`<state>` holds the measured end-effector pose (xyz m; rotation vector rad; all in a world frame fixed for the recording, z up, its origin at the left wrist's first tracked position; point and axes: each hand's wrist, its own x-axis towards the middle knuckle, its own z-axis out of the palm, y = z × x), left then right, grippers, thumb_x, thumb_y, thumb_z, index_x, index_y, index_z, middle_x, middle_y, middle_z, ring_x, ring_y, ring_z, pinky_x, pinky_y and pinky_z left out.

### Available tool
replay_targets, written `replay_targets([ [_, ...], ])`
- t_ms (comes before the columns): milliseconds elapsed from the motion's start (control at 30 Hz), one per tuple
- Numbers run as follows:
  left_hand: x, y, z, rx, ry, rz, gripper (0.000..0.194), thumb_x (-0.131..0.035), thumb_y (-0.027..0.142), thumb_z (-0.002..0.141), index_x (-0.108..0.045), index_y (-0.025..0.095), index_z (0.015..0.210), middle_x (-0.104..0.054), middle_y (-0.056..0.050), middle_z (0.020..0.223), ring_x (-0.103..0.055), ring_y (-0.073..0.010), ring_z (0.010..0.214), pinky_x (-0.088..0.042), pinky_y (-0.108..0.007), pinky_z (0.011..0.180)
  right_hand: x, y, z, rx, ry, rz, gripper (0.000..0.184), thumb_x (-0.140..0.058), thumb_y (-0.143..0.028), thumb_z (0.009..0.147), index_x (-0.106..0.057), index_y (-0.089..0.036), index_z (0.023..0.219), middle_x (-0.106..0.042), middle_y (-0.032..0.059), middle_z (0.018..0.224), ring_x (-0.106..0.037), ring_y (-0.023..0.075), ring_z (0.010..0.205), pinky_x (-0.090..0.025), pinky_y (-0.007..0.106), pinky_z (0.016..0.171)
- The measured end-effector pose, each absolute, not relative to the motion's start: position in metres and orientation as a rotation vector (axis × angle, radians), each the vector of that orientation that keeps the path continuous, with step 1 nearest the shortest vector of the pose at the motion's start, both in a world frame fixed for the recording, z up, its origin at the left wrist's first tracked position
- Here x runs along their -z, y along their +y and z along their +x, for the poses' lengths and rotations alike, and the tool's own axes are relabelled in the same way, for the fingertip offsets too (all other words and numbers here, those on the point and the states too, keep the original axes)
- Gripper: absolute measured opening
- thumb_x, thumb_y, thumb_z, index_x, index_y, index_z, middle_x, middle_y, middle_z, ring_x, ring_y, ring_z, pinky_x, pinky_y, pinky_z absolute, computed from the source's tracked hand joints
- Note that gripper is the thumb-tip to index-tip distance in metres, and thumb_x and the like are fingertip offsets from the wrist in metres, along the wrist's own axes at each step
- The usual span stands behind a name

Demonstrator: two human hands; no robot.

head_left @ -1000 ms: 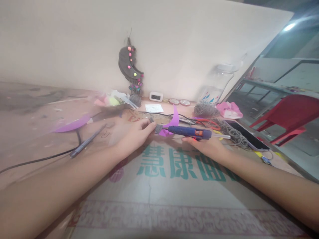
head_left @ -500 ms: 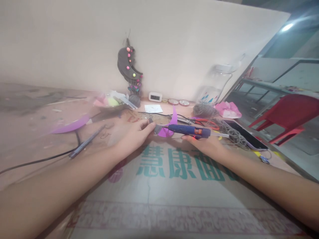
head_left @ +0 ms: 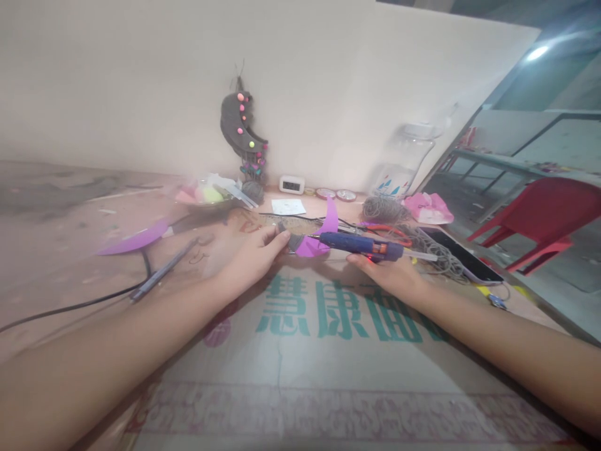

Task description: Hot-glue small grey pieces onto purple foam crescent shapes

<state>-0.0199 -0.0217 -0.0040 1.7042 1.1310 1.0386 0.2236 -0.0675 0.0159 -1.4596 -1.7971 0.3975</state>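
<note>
My left hand point(head_left: 251, 258) pinches a purple crescent-shaped foam piece point(head_left: 319, 237) wound with grey yarn at its near end. My right hand point(head_left: 392, 275) grips a blue hot glue gun point(head_left: 360, 245), held level with its nozzle pointing left at the foam piece and a red light glowing underneath. A clear glue stick point(head_left: 422, 255) sticks out of the gun's back. Both hands hover above a flattened cardboard sheet point(head_left: 328, 351) with green printed characters.
A finished grey crescent ornament with coloured beads point(head_left: 241, 128) hangs on the wall. Around it lie a small white clock point(head_left: 292, 184), a glass jar point(head_left: 407, 161), grey yarn point(head_left: 387, 207), orange-handled pliers point(head_left: 389, 230), a phone point(head_left: 462, 258), another purple cutout point(head_left: 134, 239), a black cable point(head_left: 94, 297). A red chair point(head_left: 544, 219) stands at right.
The view has shifted slightly. The glue gun and foam piece sit a little higher; the gun's nozzle has stayed at the foam piece. Both hands keep their grips.
</note>
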Motion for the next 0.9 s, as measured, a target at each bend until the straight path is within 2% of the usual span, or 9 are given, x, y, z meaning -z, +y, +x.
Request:
replay_targets([
  [100, 0.006, -0.020, -0.021, -0.988, 1.101, 1.719, 0.039, -0.046, 0.051, 0.088, -0.044, 0.019, 0.066, -0.045, 0.004, 0.059, -0.044, -0.0096, 0.050, -0.034, -0.023, 0.048, -0.015, -0.067, 0.224, -0.362, -1.802, -1.491, 0.024, -0.069, -0.045, 0.069, -0.062, -0.024, 0.077, -0.069, 0.0044, 0.075, -0.066, 0.0283, 0.076, -0.056, 0.044, 0.073],
  [333, 0.003, -0.019, -0.022, -0.985, 1.159, 1.759, 0.041, -0.045, 0.053, 0.088, -0.046, 0.018, 0.066, -0.046, 0.004, 0.059, -0.045, -0.0102, 0.052, -0.034, -0.024, 0.051, -0.018, -0.071, 0.226, -0.545, -1.989, -1.349, 0.025, -0.064, -0.044, 0.077, -0.063, -0.020, 0.081, -0.068, 0.0035, 0.076, -0.064, 0.0204, 0.070, -0.053, 0.032, 0.065],
  [533, 0.003, -0.021, -0.022, -1.004, 1.170, 1.785, 0.040, -0.045, 0.052, 0.088, -0.048, 0.018, 0.066, -0.047, 0.003, 0.060, -0.046, -0.0113, 0.054, -0.034, -0.024, 0.051, -0.017, -0.074, 0.223, -0.545, -2.022, -1.364, 0.025, -0.065, -0.044, 0.076, -0.059, -0.019, 0.073, -0.062, 0.0006, 0.065, -0.059, 0.0165, 0.059, -0.049, 0.028, 0.056],
  [667, 0.003, -0.022, -0.022, -0.998, 1.162, 1.775, 0.040, -0.044, 0.052, 0.088, -0.047, 0.019, 0.065, -0.047, 0.003, 0.060, -0.045, -0.0119, 0.054, -0.033, -0.025, 0.051, -0.018, -0.072, 0.225, -0.452, -1.913, -1.379, 0.023, -0.062, -0.045, 0.076, -0.063, -0.023, 0.083, -0.066, 0.0009, 0.072, -0.061, 0.0195, 0.066, -0.052, 0.032, 0.063],
  [733, 0.002, -0.022, -0.022, -0.981, 1.157, 1.804, 0.040, -0.045, 0.050, 0.088, -0.046, 0.019, 0.064, -0.046, 0.003, 0.059, -0.045, -0.0119, 0.054, -0.033, -0.025, 0.052, -0.021, -0.068, 0.230, -0.331, -1.814, -1.436, 0.025, -0.059, -0.047, 0.078, -0.063, -0.023, 0.077, -0.066, 0.0018, 0.072, -0.062, 0.0210, 0.069, -0.052, 0.034, 0.070],
  [833, -0.002, -0.024, -0.022, -0.948, 1.134, 1.846, 0.038, -0.047, 0.047, 0.087, -0.047, 0.018, 0.063, -0.047, 0.003, 0.059, -0.045, -0.0121, 0.056, -0.032, -0.025, 0.054, -0.031, -0.058, 0.240, -0.271, -1.729, -1.433, 0.039, -0.047, -0.052, 0.086, -0.062, -0.022, 0.068, -0.067, 0.0044, 0.076, -0.063, 0.0212, 0.074, -0.051, 0.034, 0.076],
  [900, -0.005, -0.026, -0.021, -0.908, 1.108, 1.831, 0.038, -0.047, 0.048, 0.087, -0.047, 0.018, 0.063, -0.046, 0.003, 0.057, -0.043, -0.0118, 0.054, -0.032, -0.025, 0.053, -0.042, -0.047, 0.243, -0.319, -1.696, -1.402, 0.045, -0.039, -0.054, 0.090, -0.064, -0.021, 0.072, -0.070, 0.0066, 0.084, -0.064, 0.0213, 0.080, -0.051, 0.032, 0.077],
])
